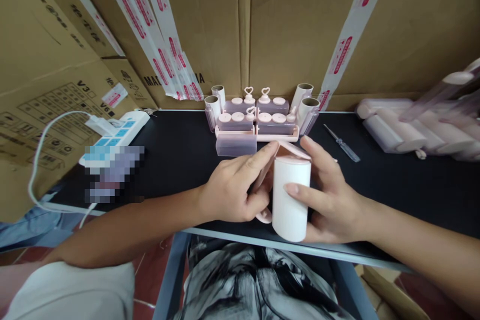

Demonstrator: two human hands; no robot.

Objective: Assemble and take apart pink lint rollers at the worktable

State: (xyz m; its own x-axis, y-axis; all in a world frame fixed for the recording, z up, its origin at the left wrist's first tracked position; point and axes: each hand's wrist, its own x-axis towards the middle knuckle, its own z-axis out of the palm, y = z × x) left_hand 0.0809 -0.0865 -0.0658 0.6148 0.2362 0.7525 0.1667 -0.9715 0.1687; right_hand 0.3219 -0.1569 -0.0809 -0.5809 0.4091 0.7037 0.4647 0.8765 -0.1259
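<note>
At the table's front edge, my right hand (333, 197) is wrapped round an upright white lint-roller roll (290, 205). A pale pink plastic cap (294, 150) lies across its top end, slightly tilted. My left hand (238, 185) is closed on a pink plastic piece at the roll's left side, its index fingertip by the cap. Below those fingers a pink loop (264, 216) pokes out. My fingers hide how the pink parts join. Behind my hands, purple-tinted covers (235, 144), pink discs with heart-shaped loops (265, 94) and upright paper rolls (309, 105) stand together.
A clear-handled screwdriver (343, 144) lies right of my hands. Several pink lint rollers (412, 127) are piled at the right. At the left are a white power strip (123, 130) with a cable and a pixelated object (114, 175). Cardboard boxes (292, 25) wall the back.
</note>
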